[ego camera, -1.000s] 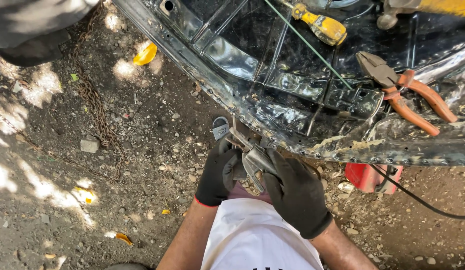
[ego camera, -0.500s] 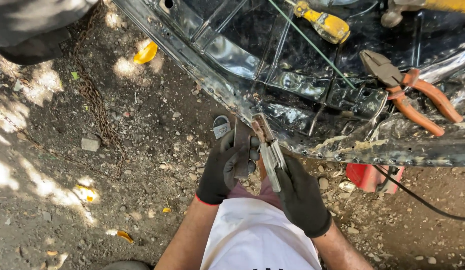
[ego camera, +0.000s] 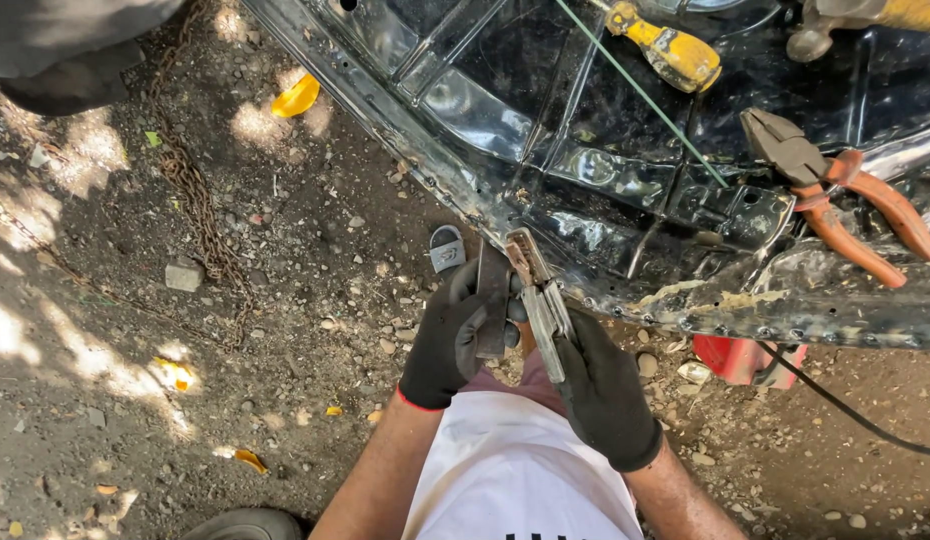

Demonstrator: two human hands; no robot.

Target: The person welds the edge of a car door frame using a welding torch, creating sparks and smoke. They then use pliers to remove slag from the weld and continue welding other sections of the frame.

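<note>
Both my hands wear black gloves and meet just below the edge of a black sheet-metal car panel [ego camera: 455, 95]. My left hand [ego camera: 447, 338] is closed on one dark handle of a metal clamping plier [ego camera: 533, 290]. My right hand [ego camera: 605, 392] is closed on the plier's other, silvery handle. The plier's jaws point up and touch the panel's dented lower edge [ego camera: 505, 228]. The handles stand apart from each other.
Orange-handled pliers [ego camera: 835, 200], a yellow-handled screwdriver [ego camera: 670, 50] and a thin green rod [ego camera: 640, 92] lie on the panel. A red object [ego camera: 740, 360] with a black cable [ego camera: 855, 415] sits under its edge. A rusty chain [ego camera: 200, 215], stones and yellow scraps lie on the dirt.
The plier's handles have swung apart and the tool has risen toward the panel edge. My hands shifted up slightly with it.
</note>
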